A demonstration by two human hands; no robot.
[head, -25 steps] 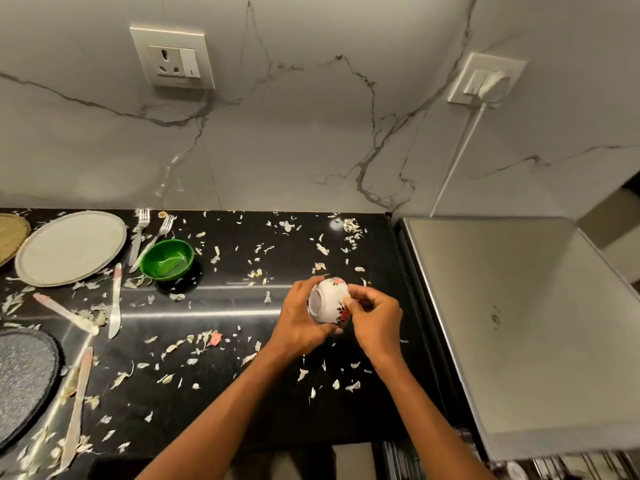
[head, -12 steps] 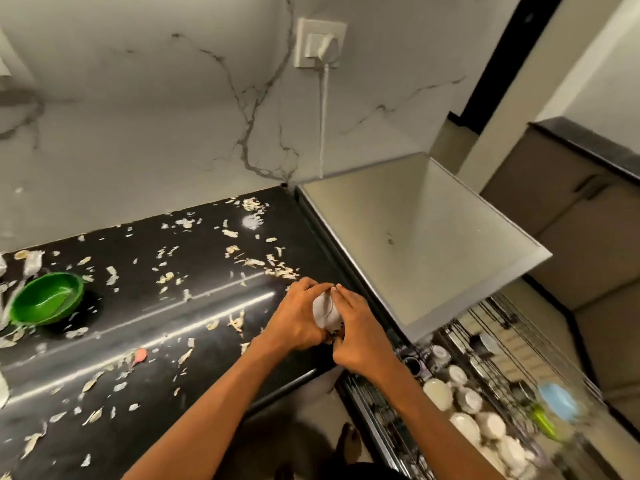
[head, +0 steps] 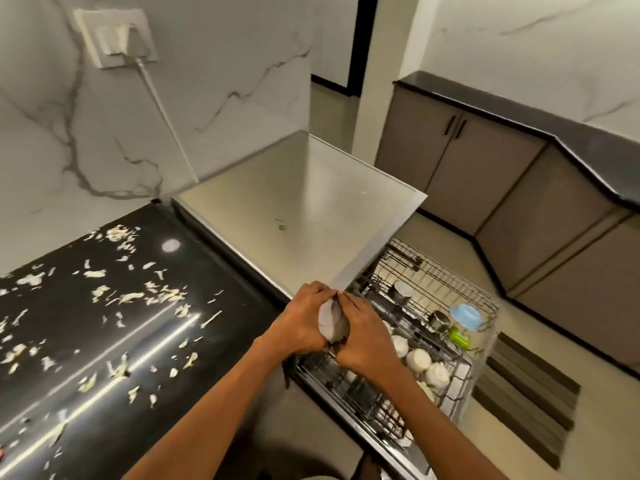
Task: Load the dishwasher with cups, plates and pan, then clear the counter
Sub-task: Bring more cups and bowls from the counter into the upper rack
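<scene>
Both hands clamped on one white cup (head: 331, 322), held over the near left corner of the pulled-out dishwasher rack (head: 446, 296).

Left hand (head: 298, 323) and right hand (head: 363, 336) wrap the cup from either side, fingertips meeting on top. Rack below already holds white cups (head: 419, 359), a steel tumbler (head: 402, 292), a blue lid (head: 465, 316). Black counter (head: 145, 386) at left is littered with pale scraps (head: 128, 297). Steel dishwasher top (head: 294, 202) sits behind the hands.

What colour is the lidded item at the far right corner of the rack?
The lid is light blue, seen in the head view, in the rack.
</scene>
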